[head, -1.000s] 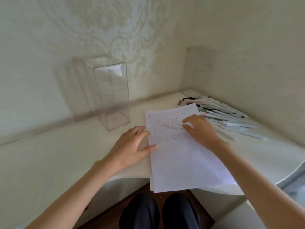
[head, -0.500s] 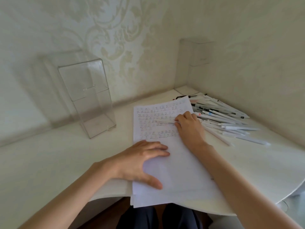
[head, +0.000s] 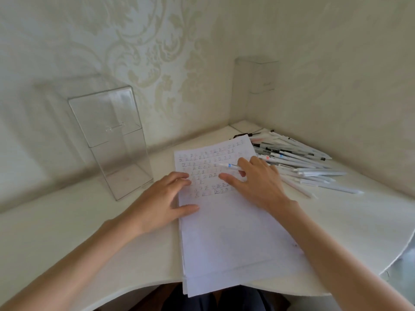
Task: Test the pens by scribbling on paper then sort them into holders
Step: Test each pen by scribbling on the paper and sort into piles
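A person sits at a white table (head: 67, 232) that fits into the corner of the room. A stack of paper (head: 224, 232) lies in front of them, and its near end hangs a little over the table edge. The far part of the top sheet is covered with rows of small written marks in black, red and blue.

The left hand (head: 161, 203) lies flat at the left edge of the paper. Its fingers are straight and a little spread, with the fingertips and the thumb pressing on the sheet, and it holds nothing.

The right hand (head: 258, 185) rests on the written part, just right of the left hand. Its fingers are bent over a white pen (head: 229, 165) with a blue band. The pen comes out between the fingers and points left, low over the paper. The thumb is stretched out to the left and is apart from the pen. I cannot tell exactly which fingers grip it.

To the right of the paper, near the right wall, a pile of pens (head: 303, 162) lies on the table, most of them white. A clear holder (head: 112, 142) stands upright on the left, and a second clear holder (head: 256, 75) stands in the far corner.
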The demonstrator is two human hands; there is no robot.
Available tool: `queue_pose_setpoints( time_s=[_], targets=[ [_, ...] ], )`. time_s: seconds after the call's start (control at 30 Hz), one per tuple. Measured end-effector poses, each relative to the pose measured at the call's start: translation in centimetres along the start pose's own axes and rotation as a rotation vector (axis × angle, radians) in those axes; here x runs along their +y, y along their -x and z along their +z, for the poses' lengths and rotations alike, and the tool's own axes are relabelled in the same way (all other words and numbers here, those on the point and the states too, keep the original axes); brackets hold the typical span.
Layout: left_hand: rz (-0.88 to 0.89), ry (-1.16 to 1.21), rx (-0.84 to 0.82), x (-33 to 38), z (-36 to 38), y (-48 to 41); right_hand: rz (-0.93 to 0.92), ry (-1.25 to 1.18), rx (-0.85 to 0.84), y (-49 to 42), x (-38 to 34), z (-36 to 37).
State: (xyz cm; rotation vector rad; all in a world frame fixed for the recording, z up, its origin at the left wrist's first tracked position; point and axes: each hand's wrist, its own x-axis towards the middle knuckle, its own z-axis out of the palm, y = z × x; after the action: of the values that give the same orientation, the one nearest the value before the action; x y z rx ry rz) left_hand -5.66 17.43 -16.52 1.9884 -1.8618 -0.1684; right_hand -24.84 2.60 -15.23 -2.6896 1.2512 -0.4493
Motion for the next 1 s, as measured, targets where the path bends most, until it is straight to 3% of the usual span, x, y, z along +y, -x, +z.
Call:
queue_pose_setpoints(
  time_s=[0.17,0.33,0.53,0.6,0.67,0.73,0.83,0.9,1.0],
  targets=[
    [-0.025,0.023,-0.003,-1.0,0.9,0.0,0.033,0.043,0.083,-0.8,-2.8,-0.5],
    [-0.029,0.025,0.005,-1.2,1.2,0.1,0.002,0.041,0.318,-0.8,-2.0,0.6],
    [-0.009,0.011,0.019,-1.0,1.1,0.2,-0.032,0.065,0.366,-0.7,-0.7,1.9],
    [-0.014,-0.007,0.033,-0.8,1.0,0.3,-0.09,-0.041,0.339,-0.9,-0.9,1.2],
    [-0.036,-0.057,0.054,-0.7,0.9,0.5,-0.206,-0.225,0.446,-0.9,-1.1,0.2],
    [-0.083,-0.116,0.043,-0.6,0.9,0.6,-0.191,-0.477,0.543,-0.4,-1.7,-0.9],
    [-0.126,-0.149,-0.004,-0.7,1.0,0.6,0.046,-0.848,0.402,0.1,-3.4,-1.0],
    [-0.145,-0.145,-0.023,-0.9,1.1,0.5,0.177,-1.0,0.167,0.0,-4.9,-1.0],
    [-0.143,-0.117,-0.026,-0.9,1.1,0.4,0.156,-1.143,-0.069,-0.4,-6.8,-0.5]
  ],
)
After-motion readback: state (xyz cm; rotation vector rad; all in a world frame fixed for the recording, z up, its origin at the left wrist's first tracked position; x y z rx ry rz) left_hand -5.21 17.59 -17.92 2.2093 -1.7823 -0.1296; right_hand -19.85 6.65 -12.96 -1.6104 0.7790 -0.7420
